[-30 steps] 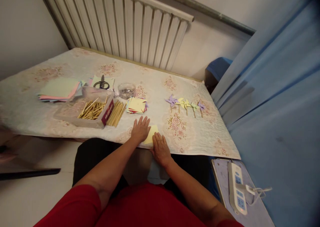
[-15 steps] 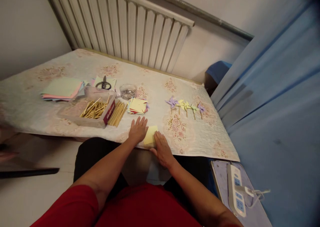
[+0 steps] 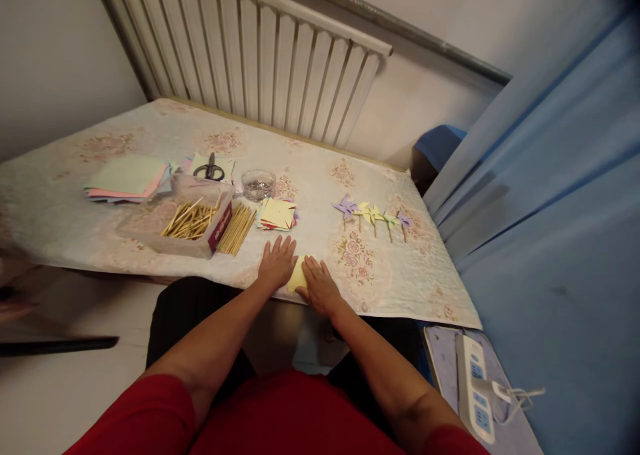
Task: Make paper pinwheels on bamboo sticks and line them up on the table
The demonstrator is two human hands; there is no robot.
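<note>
Floral tablecloth: pale and quilted, spread beneath the left hand and the right hand, with its near edge close to both palms.
Left hand: palm down, fingers open and fanned, pointing away from the body.
Yellow paper: flat between the hands, its bare part just right of the left fingers, the rest under the right fingers; folded or not, I cannot tell.
Right hand: palm down on the yellow paper, fingers straight and close together, thumb held apart.
Small paper squares: multicoloured pile, yellow uppermost, just beyond the left fingertips.
Wooden sticks: lying side by side, left of the left fingertips.
Plastic box: beside those sticks, farther left of the fingers, holding more of them.
Round clear dish: beyond the left fingertips, past the small paper squares, with tiny metal pieces inside.
Scissors: dark-handled, well ahead and left of the left fingers.
Large coloured sheets: stacked, pale green on top, well left of the fingers.
Pinwheels: purple, yellow and green, in a row ahead and right of the right fingers.
Radiator: ribbed, well beyond all the fingertips.
</note>
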